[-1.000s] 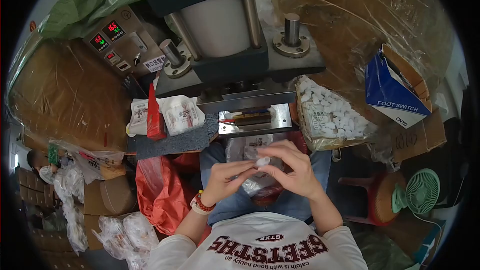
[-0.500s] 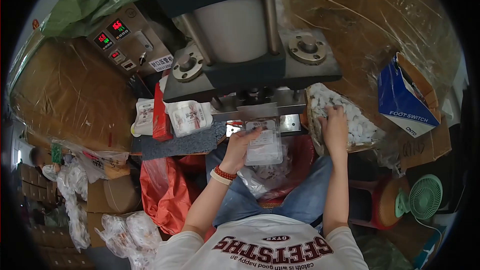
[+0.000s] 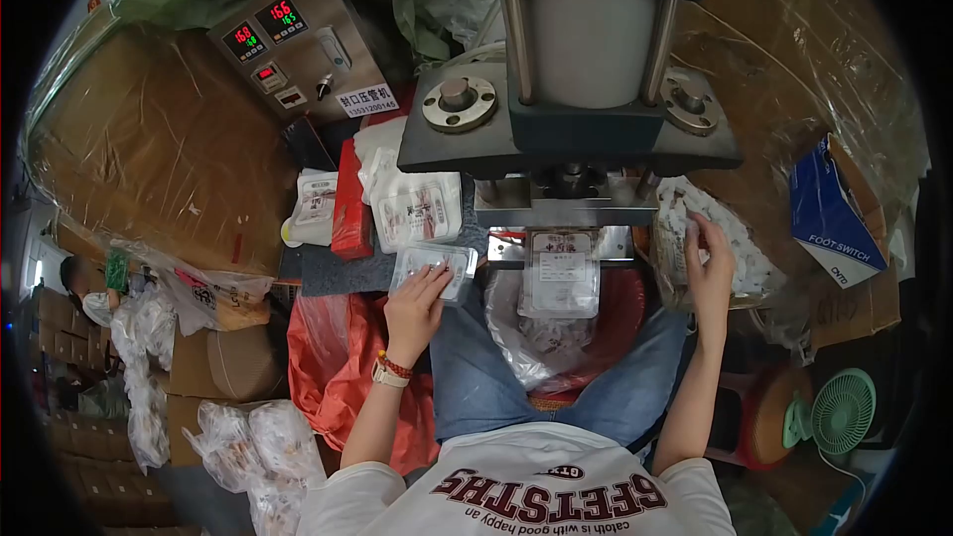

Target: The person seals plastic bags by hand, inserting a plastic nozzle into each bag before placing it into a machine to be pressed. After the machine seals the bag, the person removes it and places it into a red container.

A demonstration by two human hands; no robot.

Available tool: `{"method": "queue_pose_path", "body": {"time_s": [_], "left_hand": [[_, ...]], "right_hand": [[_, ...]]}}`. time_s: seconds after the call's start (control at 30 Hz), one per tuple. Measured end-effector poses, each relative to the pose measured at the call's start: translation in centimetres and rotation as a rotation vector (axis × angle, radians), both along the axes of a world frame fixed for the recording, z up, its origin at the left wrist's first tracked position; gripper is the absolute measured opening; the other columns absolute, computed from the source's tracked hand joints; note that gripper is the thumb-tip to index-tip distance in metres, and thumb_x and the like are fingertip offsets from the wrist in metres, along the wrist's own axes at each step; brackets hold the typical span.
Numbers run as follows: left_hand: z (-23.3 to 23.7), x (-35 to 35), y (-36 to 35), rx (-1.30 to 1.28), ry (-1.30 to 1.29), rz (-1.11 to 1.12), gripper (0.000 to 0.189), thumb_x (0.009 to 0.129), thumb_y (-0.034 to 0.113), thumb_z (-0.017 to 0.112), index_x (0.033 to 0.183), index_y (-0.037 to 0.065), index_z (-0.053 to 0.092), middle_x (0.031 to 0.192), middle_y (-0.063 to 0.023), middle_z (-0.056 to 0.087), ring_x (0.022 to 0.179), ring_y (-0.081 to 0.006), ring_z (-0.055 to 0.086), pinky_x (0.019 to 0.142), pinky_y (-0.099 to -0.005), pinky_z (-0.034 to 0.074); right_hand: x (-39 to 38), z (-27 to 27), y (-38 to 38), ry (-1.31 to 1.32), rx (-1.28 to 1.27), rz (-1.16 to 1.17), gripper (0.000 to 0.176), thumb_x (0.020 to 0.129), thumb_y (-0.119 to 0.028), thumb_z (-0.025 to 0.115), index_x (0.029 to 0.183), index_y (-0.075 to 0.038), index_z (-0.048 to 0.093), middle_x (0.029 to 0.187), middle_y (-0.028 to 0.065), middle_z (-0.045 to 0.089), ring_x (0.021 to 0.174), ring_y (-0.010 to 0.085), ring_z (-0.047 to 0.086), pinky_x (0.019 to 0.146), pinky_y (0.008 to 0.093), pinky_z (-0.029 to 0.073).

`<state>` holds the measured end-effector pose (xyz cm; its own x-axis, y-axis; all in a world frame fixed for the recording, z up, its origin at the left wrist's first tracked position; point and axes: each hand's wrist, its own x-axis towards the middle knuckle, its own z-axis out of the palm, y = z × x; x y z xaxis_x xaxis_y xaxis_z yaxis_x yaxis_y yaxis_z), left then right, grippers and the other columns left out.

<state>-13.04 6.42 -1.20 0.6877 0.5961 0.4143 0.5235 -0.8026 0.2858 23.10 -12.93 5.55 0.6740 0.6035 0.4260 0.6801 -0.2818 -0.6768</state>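
Observation:
My left hand (image 3: 415,313) is at the front edge of the grey mat, its fingers over a clear plastic blister pack (image 3: 459,266) that it grips; the thumb is hidden. Under the press head (image 3: 556,213) sits another clear blister pack (image 3: 562,283) with a printed card, its lower part jutting out toward me, with no hand on it. To the right, my right hand (image 3: 711,263) is at the near side of a heap of small white pieces (image 3: 747,256). Its fingertips are pinched, seemingly around one white piece.
Printed packs (image 3: 422,213) are stacked on the grey mat (image 3: 342,276) beside a red box (image 3: 351,203). Between my knees stands a red bucket (image 3: 623,313) lined with plastic. A control box (image 3: 303,45) is at the back left, a blue carton (image 3: 839,213) and green fan (image 3: 844,410) at right.
My left hand has left the pack at the press and moved left to another pack by the stack. My right hand's fingers have drawn together at the white pieces. The view has shifted.

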Motion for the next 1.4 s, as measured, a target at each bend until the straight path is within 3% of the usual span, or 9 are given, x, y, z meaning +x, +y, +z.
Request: {"method": "queue_pose_path", "body": {"time_s": [0.03,0.13,0.47,0.73,1.17,1.27,1.3,1.37,1.4], "left_hand": [[1.1,0.7,-1.4,-0.026,-0.134,0.098,0.045,0.071,-0.009,0.06,0.111,0.012,0.068,0.104,-0.0092,0.07,0.103,-0.026,0.066,0.085,-0.0323,0.052],[3.4,1.9,-3.9,-0.402,-0.274,0.115,0.037,0.072,-0.004,0.063,0.105,0.012,0.069,0.102,-0.005,0.071,0.1,-0.029,0.066,0.082,-0.0345,0.054],[8.0,6.3,-9.6,-0.164,-0.303,-0.344,0.035,0.07,-0.005,0.065,0.103,0.006,0.07,0.102,-0.0083,0.071,0.093,-0.0263,0.068,0.075,-0.0304,0.055],[2.5,11.7,-8.9,-1.35,-0.593,-0.023,0.023,0.091,0.018,0.066,0.088,-0.004,0.071,0.081,-0.0034,0.069,0.067,-0.0068,0.061,0.061,-0.0216,0.047],[1.7,14.0,-2.5,-1.615,-0.691,-0.061,0.027,0.086,0.026,0.072,0.086,0.0,0.068,0.079,-0.0021,0.067,0.07,-0.0066,0.06,0.062,-0.022,0.046],[3.0,11.1,-0.1,-1.23,-0.678,-0.016,0.032,0.087,0.03,0.069,0.097,0.0,0.07,0.086,-0.0058,0.071,0.074,-0.0098,0.063,0.063,-0.0225,0.048],[1.0,9.2,1.8,-0.911,-0.516,0.217,0.044,0.088,0.036,0.065,0.116,0.002,0.064,0.114,-0.0111,0.067,0.1,-0.0222,0.064,0.087,-0.0356,0.048],[2.4,6.7,3.1,0.175,0.035,0.395,0.059,0.089,0.045,0.059,0.133,0.006,0.051,0.139,-0.0118,0.049,0.13,-0.0292,0.044,0.109,-0.0511,0.027],[1.1,4.7,3.7,0.032,0.12,0.301,0.068,0.089,0.051,0.054,0.141,0.009,0.042,0.152,-0.0098,0.032,0.142,-0.0281,0.024,0.113,-0.0569,0.008]], "right_hand": [[-1.6,1.6,0.0,0.142,0.17,0.115,0.026,0.086,-0.007,0.062,0.111,0.001,0.061,0.099,0.0184,0.063,0.088,0.03,0.062,0.076,0.0328,0.049],[-7.2,4.7,-0.7,0.242,0.124,0.305,0.02,0.088,-0.004,0.061,0.107,0.001,0.061,0.097,0.0158,0.064,0.079,0.025,0.064,0.069,0.0299,0.05],[-11.1,4.3,-1.9,-0.065,0.208,0.902,0.036,0.078,-0.002,0.069,0.113,-0.001,0.061,0.107,0.0127,0.062,0.089,0.0301,0.06,0.077,0.0352,0.05],[-7.0,3.9,-1.0,0.035,0.264,0.35,0.027,0.081,-0.013,0.069,0.104,0.0,0.064,0.1,0.0147,0.064,0.094,0.0334,0.058,0.087,0.0387,0.043],[0.7,-2.8,3.0,-0.345,-0.338,0.056,0.03,0.088,-0.007,0.055,0.118,-0.003,0.056,0.104,0.0165,0.059,0.097,0.036,0.056,0.081,0.0435,0.047],[1.2,-2.8,2.3,-0.387,-0.285,-0.031,0.02,0.091,-0.011,0.055,0.108,-0.002,0.061,0.085,0.0186,0.061,0.083,0.0367,0.058,0.074,0.0434,0.048],[1.4,-2.8,2.0,-0.386,-0.289,-0.027,0.02,0.091,-0.011,0.055,0.108,-0.002,0.061,0.085,0.0186,0.061,0.083,0.0367,0.058,0.074,0.0434,0.048],[1.6,-2.5,1.5,-0.372,-0.247,-0.147,0.019,0.09,-0.012,0.057,0.104,0.0,0.062,0.084,0.0177,0.063,0.077,0.0321,0.06,0.067,0.0394,0.049],[1.2,-1.8,1.4,-0.372,-0.245,-0.143,0.019,0.09,-0.012,0.057,0.104,0.0,0.062,0.084,0.0177,0.063,0.077,0.0321,0.06,0.067,0.0394,0.049]]}}
